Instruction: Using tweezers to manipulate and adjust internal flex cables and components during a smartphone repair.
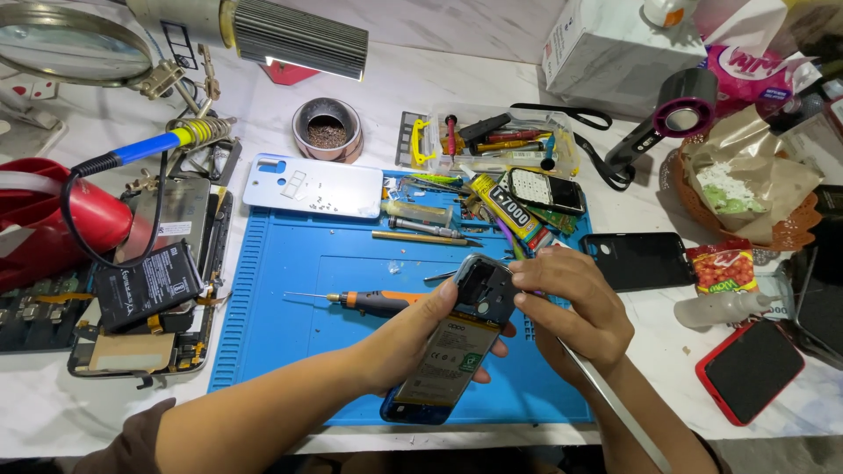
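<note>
Both hands grip the opened smartphone (457, 347), left hand (413, 338) wrapped round its edges, right hand (575, 312) pinching the top (light, stiff, exposed battery probably fragile).

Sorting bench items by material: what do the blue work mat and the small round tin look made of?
Blue work mat: likely silicone or soft rubber; matte, with moulded ridges and trays.
Small round tin: seemingly metal; shiny silvery rim, dark contents inside.

White worktable (439, 79) (blue mat (290, 254)) under lit lamp (299, 39)
</note>
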